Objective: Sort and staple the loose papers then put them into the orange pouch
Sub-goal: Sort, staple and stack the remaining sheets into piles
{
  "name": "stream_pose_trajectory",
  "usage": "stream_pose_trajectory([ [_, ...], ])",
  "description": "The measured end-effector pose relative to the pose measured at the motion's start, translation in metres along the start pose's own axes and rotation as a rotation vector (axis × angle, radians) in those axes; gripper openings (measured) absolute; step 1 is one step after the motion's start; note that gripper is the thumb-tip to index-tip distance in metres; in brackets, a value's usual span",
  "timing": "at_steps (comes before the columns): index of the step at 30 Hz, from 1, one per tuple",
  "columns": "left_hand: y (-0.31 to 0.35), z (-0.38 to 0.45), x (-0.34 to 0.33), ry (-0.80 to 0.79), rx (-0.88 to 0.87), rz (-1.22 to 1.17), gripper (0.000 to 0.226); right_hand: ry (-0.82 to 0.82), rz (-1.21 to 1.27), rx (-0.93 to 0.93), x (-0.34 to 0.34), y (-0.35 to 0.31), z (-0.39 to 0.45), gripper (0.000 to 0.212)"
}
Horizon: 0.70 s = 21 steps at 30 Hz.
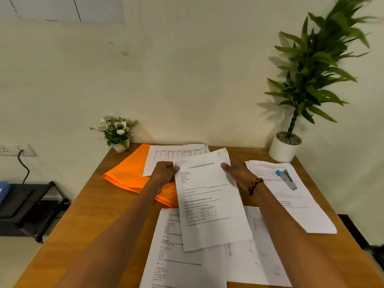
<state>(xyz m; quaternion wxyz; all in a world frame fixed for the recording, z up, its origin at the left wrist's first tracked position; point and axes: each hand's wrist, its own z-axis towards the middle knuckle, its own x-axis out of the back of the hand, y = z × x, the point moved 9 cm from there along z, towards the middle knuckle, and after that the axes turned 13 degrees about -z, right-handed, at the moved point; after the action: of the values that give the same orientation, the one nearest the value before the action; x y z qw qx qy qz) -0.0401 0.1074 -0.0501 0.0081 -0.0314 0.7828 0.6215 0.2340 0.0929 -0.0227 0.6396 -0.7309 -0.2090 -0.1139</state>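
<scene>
A printed sheet (209, 196) is held above the wooden table (99, 215). My left hand (164, 173) grips its upper left edge and my right hand (236, 173) grips its upper right edge. The orange pouch (128, 173) lies flat at the back left, partly under another printed sheet (172, 154). Two sheets (187, 256) lie at the front of the table below the held one. On the right, a blue and grey stapler (286, 178) rests on a further stack of papers (295, 196).
A small pot of white flowers (117, 132) stands at the back left corner. A tall green plant in a white pot (284, 146) stands at the back right. A dark low stand (31, 206) sits on the floor to the left. The wall is close behind.
</scene>
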Motion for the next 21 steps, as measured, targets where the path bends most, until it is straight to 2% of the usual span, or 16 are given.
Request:
stream_pose_trajectory([
  [3,0.010,-0.010,-0.009,-0.045,-0.018,-0.161,0.017,0.276,-0.103,0.071,0.018,0.014,0.015,0.023],
  [7,0.023,-0.025,-0.037,-0.264,-0.012,-0.252,0.033,0.427,-0.026,0.144,0.028,-0.010,0.001,0.022],
  [10,0.031,-0.024,-0.048,-0.266,-0.067,-0.212,0.037,0.401,0.129,0.202,0.031,-0.034,-0.005,0.022],
  [15,0.058,-0.019,-0.050,-0.221,-0.193,-0.224,0.041,0.129,0.419,0.183,0.032,-0.058,-0.004,0.032],
  [18,0.079,-0.022,-0.052,-0.204,-0.288,-0.240,0.040,0.109,0.320,0.210,0.035,-0.070,-0.002,0.037],
  [21,0.104,-0.027,-0.054,-0.117,-0.399,-0.182,0.040,0.168,0.225,0.272,0.035,-0.087,-0.004,0.025],
])
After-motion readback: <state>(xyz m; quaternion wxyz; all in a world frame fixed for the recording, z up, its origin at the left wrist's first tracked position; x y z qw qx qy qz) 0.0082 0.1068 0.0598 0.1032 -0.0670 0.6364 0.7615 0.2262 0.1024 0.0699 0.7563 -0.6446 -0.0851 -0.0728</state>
